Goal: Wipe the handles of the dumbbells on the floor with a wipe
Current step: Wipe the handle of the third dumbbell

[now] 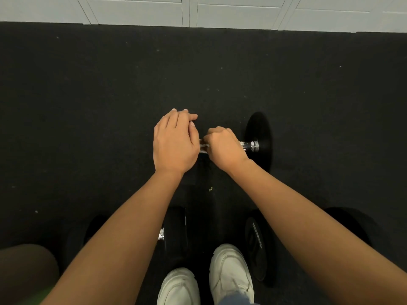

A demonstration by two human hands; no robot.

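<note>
Chrome showed on the handle (248, 145) of the far dumbbell (258, 140), which lay on the black rubber floor (88, 106) with its right head just beside my right hand (224, 146). That hand's fingers were curled tight around the handle with a white wipe (203, 148) peeking out at its left edge. My left hand (175, 142) rested loosely curled over the dumbbell's left end, touching the right hand, and I could not tell whether it gripped anything.

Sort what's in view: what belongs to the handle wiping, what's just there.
Job: far dumbbell, wipe on its handle, right hand gripping it, left hand, two nearer dumbbells.
Just there: white shoes, white cabinet doors, floor scrap.
</note>
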